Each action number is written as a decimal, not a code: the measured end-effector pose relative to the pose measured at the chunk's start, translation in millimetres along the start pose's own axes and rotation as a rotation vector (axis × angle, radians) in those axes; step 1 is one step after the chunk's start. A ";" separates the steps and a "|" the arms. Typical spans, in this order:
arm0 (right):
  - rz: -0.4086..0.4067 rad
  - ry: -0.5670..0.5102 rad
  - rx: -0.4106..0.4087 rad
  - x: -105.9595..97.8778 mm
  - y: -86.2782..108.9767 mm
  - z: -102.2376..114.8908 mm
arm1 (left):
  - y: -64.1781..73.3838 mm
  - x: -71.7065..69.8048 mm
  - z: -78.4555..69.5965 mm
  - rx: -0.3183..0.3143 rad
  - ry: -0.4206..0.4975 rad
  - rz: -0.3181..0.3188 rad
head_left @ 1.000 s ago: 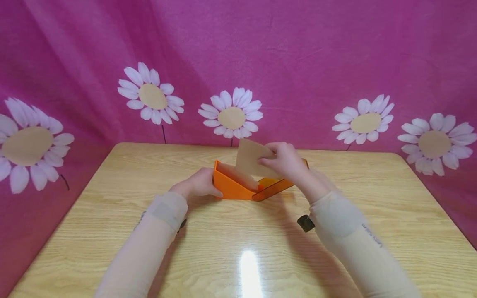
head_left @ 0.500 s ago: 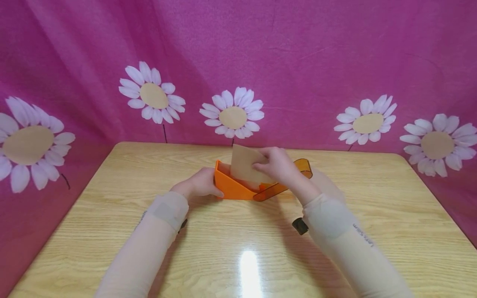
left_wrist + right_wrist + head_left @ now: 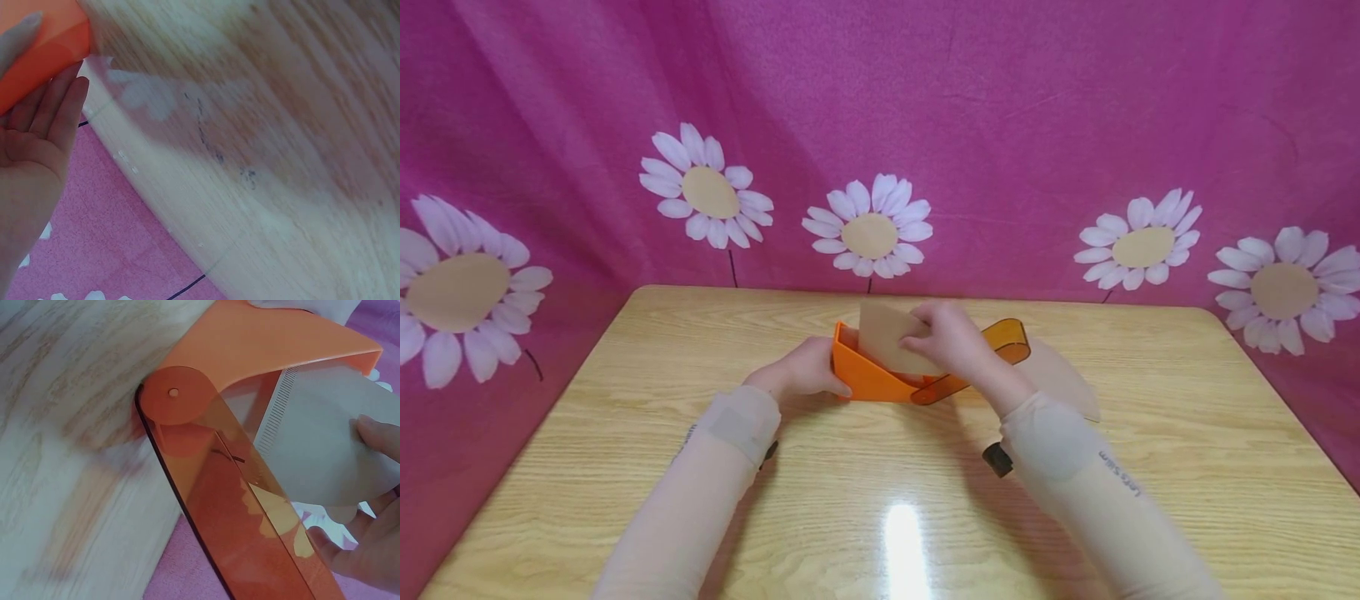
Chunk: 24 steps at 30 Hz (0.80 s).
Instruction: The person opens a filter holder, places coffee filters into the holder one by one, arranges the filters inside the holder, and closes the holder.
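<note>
An orange coffee filter holder [image 3: 871,372] sits on the table, its see-through amber lid [image 3: 1009,337] swung out to the right. My left hand [image 3: 801,367] grips the holder's left end, thumb on the near side. In the left wrist view, the fingers of that hand [image 3: 37,131] lie along the orange wall. A brown paper coffee filter [image 3: 883,335] stands tilted in the holder's opening, pinched by my right hand [image 3: 953,340]. The right wrist view shows the crimped edge of this filter [image 3: 319,431] inside the holder. Its lower part is hidden by the wall.
Another brown paper filter, fan-shaped [image 3: 1060,379], lies on the wooden table [image 3: 820,517] right of the lid, partly behind my right arm. A pink cloth [image 3: 1000,125] with white daisies hangs behind the table and along its sides.
My right hand has moved left and down, bringing the filter lower into the holder. The lid and the filter lying on the table show more now. My left hand stays in place.
</note>
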State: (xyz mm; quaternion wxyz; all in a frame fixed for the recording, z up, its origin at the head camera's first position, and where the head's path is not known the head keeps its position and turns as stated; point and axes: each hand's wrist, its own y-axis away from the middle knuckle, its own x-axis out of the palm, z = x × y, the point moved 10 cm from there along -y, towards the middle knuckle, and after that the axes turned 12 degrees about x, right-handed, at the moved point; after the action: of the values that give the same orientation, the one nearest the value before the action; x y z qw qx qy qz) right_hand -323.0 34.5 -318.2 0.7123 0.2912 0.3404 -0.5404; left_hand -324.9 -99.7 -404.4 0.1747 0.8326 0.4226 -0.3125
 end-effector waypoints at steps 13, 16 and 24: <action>0.016 0.046 -0.006 13.2 -1.4 1.7 | -0.1 0.0 1.6 -0.011 -0.008 -0.001; 0.018 0.058 -0.001 16.2 -2.2 0.9 | 0.6 0.2 2.8 -0.024 -0.008 -0.002; 0.001 0.089 -0.019 21.0 -4.3 1.4 | 1.1 -0.2 3.9 -0.051 0.004 -0.002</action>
State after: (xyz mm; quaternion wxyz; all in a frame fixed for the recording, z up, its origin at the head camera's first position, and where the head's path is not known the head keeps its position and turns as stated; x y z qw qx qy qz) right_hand -323.1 20.4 -334.4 0.6995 0.3082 0.3768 -0.5232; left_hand -325.5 -102.7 -407.2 0.1948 0.8281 0.4315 -0.3002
